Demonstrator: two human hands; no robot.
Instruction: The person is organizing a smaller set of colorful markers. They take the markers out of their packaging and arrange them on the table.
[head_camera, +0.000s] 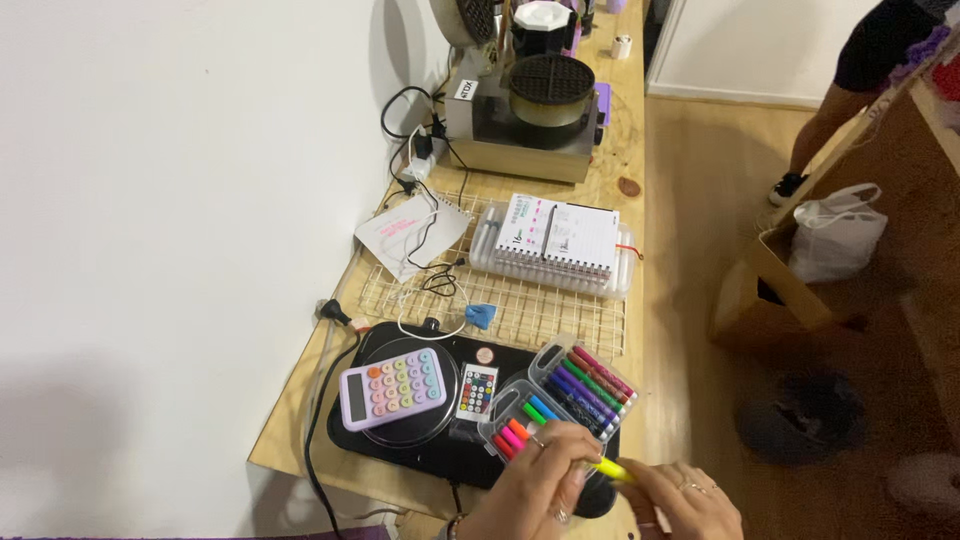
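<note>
The left hand (535, 480) and right hand (690, 500) both pinch a yellow marker (612, 469) just beside the open marker case (560, 400) on the tabletop (620, 250). It seems a marker is being uncapped or handled; pulling apart needs firm grip.

Your left hand (535, 485) and right hand (688, 500) are both cut off by the bottom edge of the frame, wrists out of sight. Between them the yellow marker pen (612, 469) shows only a short stretch; your fingers cover the rest. Your left hand also hides the near corner of the clear plastic marker case (560, 395). At the top edge, the black round waffle iron's (548, 85) raised lid is cropped. In the upper right, another person's arm and dark sleeve (875, 50) run off the frame.
</note>
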